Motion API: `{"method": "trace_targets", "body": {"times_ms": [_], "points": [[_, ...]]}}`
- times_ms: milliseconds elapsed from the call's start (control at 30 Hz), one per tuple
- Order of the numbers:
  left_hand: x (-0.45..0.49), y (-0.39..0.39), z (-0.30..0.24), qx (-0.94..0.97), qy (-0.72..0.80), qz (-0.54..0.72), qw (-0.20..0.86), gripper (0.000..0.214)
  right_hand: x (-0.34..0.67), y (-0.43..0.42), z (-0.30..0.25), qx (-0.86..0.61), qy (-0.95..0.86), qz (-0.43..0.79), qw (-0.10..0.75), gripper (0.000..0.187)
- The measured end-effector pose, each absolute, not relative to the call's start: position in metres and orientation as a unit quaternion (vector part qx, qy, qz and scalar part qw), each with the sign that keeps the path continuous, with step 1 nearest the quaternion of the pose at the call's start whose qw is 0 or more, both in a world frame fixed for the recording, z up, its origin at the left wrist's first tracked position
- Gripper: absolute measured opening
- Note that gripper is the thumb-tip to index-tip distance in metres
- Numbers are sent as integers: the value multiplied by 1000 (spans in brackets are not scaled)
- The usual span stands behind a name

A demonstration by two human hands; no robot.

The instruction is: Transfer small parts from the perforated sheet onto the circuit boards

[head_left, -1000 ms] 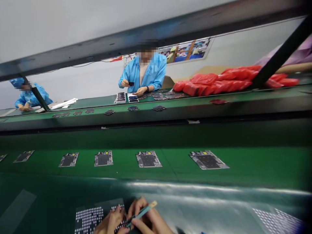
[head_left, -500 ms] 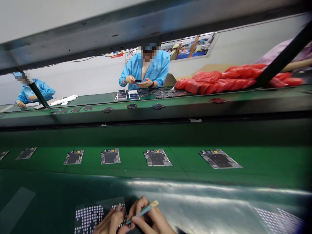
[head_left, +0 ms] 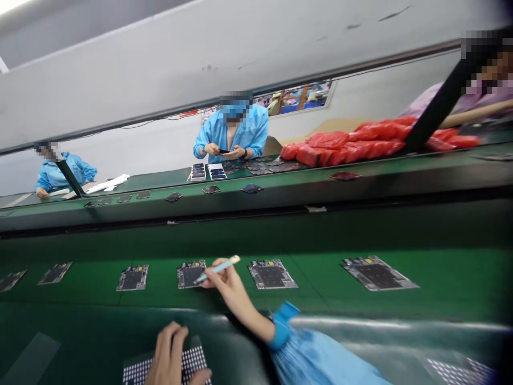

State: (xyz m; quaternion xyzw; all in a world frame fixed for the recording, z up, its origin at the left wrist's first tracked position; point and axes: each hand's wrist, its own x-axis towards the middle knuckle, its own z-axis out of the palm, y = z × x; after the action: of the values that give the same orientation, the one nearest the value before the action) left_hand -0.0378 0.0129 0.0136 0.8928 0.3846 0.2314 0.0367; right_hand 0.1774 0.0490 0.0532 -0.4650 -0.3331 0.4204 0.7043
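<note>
My right hand (head_left: 224,278) reaches over the green belt with a light-blue pen-shaped tool (head_left: 220,269) pinched in its fingers. The tool has a cream end pointing up and right, and its dark tip is over a circuit board (head_left: 191,274) with a large dark middle and a yellow patch. My fingers cover that board's right edge; whether they touch it I cannot tell. Below, my left hand (head_left: 168,355) lies with fingers apart on a clear sheet of white dots (head_left: 194,361), hiding part of it.
More circuit boards lie along the belt, one just right of my hand (head_left: 272,274) and another farther right (head_left: 379,274). A second dotted sheet (head_left: 460,371) is at lower right. Across the line, a person in blue (head_left: 230,133) works near red bags (head_left: 340,141). A slanted post (head_left: 441,101) stands at right.
My right hand has moved from beside my left hand up to the belt, still holding the tool. My left hand now lies spread on the dotted sheet. The view has tilted upward.
</note>
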Motion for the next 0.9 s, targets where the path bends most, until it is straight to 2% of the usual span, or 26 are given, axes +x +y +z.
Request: {"method": "trace_targets", "body": {"times_ms": [100,233,567,900], "points": [[-18,51,48,886,432,164,33,49,175,96,44,-486,-335,410,695,48],[18,87,68,907,407,85,71,46,180,121,29,-527,-333,390,678,37],[44,96,54,919,375,85,83,43,200,112,16,-584,-349,324,657,25],[69,88,60,917,372,91,108,38,213,96,32,-567,-261,327,710,34]]}}
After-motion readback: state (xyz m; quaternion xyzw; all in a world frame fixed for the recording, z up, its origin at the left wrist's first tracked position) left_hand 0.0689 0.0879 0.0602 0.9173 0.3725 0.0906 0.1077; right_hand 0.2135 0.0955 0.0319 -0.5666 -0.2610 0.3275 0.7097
